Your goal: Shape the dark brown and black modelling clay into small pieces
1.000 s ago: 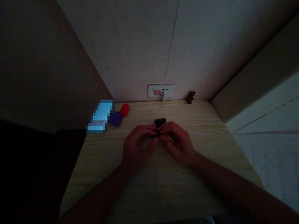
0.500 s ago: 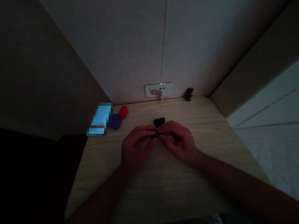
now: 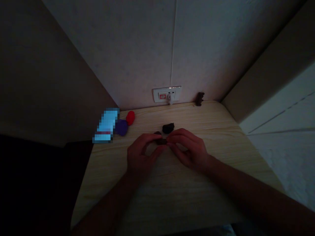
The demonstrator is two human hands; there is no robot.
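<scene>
- Dark brown piece [image 3: 161,141]: we see it between the fingertips of both hands, over the middle of the desk [image 3: 172,200]; whether it touches the wood we cannot tell.
- Left hand [image 3: 140,153]: thumb and fingers closed on the piece's left part. Right hand [image 3: 192,150]: fingertips pinching its right end.
- Compared with half a second ago, we see more of the piece, then mostly covered by fingers; a second dark bit [image 3: 157,133] now shows behind the left fingertips.
- Both wrists angle inward from the desk's front edge, fingers curved, thumbs nearest us.
- Black lump [image 3: 168,128] just beyond the fingers, towards the back edge.
- Purple lump [image 3: 121,127] and red lump [image 3: 130,118] near the back left corner.
- Brown bear-shaped figure [image 3: 199,99] upright at the back edge, near the right corner.
</scene>
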